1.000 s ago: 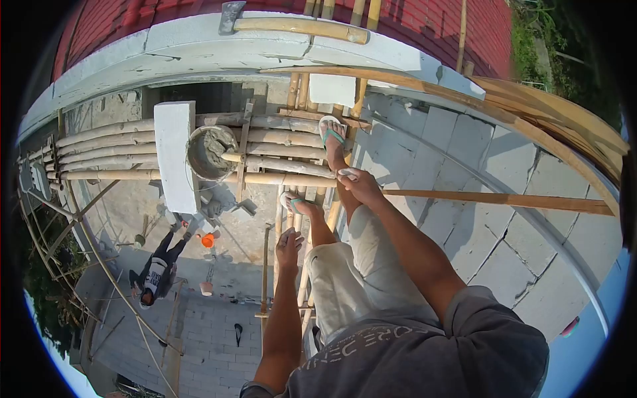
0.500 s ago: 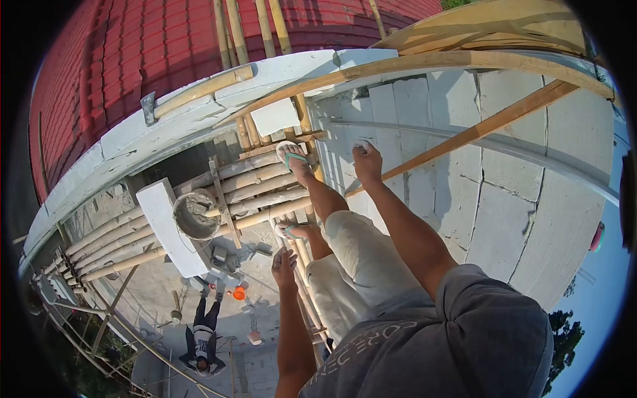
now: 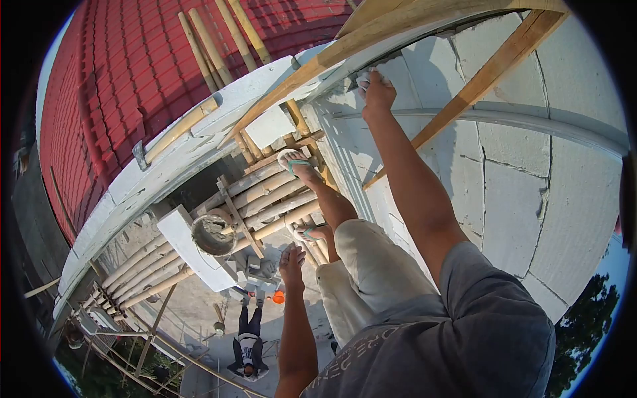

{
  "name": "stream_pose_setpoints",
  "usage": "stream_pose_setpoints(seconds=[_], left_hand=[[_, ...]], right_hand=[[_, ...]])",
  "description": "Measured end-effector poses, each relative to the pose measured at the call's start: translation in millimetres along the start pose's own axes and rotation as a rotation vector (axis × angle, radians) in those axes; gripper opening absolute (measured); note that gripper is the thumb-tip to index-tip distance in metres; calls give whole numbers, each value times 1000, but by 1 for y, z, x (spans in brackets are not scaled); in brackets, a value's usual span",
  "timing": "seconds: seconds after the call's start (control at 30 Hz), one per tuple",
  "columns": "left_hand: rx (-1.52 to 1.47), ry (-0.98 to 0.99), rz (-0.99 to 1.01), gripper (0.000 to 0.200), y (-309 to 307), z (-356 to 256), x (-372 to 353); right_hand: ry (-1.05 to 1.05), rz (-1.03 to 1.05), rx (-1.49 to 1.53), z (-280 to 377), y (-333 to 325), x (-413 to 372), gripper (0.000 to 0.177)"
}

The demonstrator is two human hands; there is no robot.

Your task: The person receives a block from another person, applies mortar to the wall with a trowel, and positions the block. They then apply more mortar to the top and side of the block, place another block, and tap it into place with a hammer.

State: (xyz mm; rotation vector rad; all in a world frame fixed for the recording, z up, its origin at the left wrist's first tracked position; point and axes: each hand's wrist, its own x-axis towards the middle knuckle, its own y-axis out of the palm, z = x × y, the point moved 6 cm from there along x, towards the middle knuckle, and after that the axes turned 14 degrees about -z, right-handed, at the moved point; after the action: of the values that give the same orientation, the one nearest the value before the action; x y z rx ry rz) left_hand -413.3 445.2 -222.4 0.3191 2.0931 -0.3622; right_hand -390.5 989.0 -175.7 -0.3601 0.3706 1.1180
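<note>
My right hand (image 3: 379, 95) is closed around a small whitish piece (image 3: 364, 80) of a kind I cannot make out. It is raised against the upper part of the pale block wall (image 3: 507, 189), near the wooden strip (image 3: 424, 32). My left hand (image 3: 291, 266) hangs low beside my knee with its fingers curled in, and whatever they may hold is hidden. Left of it, a bucket of grey mortar (image 3: 213, 232) with a handle sticking out stands by a white block (image 3: 188, 247) on the bamboo poles.
My sandalled feet (image 3: 295, 160) stand on bamboo scaffolding (image 3: 279, 192) high above the ground. A hammer (image 3: 174, 136) lies on the white wall top, beside the red tiled roof (image 3: 133, 86). A slanting timber (image 3: 478, 83) crosses near my right arm. Below is another person (image 3: 248, 348).
My right hand has risen up the wall, and the whitish piece in it shows more. My left hand stays low with its fingers curled. The camera view has shifted.
</note>
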Motion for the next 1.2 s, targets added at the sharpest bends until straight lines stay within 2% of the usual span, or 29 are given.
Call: stream_pose_setpoints(seconds=[0.17, 0.23, 0.27, 0.3, 0.37, 0.4, 0.47, 0.5, 0.57, 0.6, 0.67, 0.8, 0.87, 0.93, 1.0, 1.1, 1.17, 1.2], left_hand=[[59, 12, -12, 37, 4, -3, 9], [80, -10, -27, 36, 0, 2, 7], [78, 1, -26, 36, -1, 3, 4], [71, 16, -21, 36, 0, 2, 4], [81, 21, -11, 34, -11, 29, 19], [93, 25, -7, 33, -16, 39, 24], [98, 26, 5, 32, -19, 36, 15], [110, 27, 16, 30, -19, 34, 12], [137, 50, 8, 29, -16, 30, 9], [167, 74, -1, 28, -17, 32, 10], [189, 66, -4, 28, -20, 37, 15], [218, 59, 21, 29, -28, 43, 17], [170, 23, 9, 29, -25, 36, 9], [122, -13, -12, 30, -26, 42, 10], [193, 87, 18, 32, -27, 41, 10], [191, 90, 44, 33, -28, 46, 12], [198, 76, 49, 33, -30, 54, 18], [208, 62, 48, 33, -31, 61, 22]], right_hand=[[-42, 26, 65, 29, 31, 18, 17], [-25, 223, 153, 41, 49, 14, 21], [-130, 279, -41, 45, 50, 15, 20], [-130, 278, -44, 44, 49, 14, 20], [113, 195, 110, 38, 44, 11, 27], [107, 198, 111, 37, 41, 7, 27], [98, -9, 58, 22, 16, 1, 20], [96, -6, 56, 11, 12, 0, 20], [341, -8, 21, -23, 5, -6, 17], [342, -9, 21, -26, 6, -11, 17], [480, 163, 220, -39, 24, -28, 19], [536, 74, 377, -43, 50, -38, 19], [580, 7, 424, -48, 54, -46, 27], [563, 22, 478, -48, 60, -44, 26], [556, 31, 528, -56, 58, -45, 25], [532, 153, 595, -60, 51, -43, 26], [568, 97, 543, -62, 34, -42, 12], [563, 98, 543, -54, 29, -43, 12]])
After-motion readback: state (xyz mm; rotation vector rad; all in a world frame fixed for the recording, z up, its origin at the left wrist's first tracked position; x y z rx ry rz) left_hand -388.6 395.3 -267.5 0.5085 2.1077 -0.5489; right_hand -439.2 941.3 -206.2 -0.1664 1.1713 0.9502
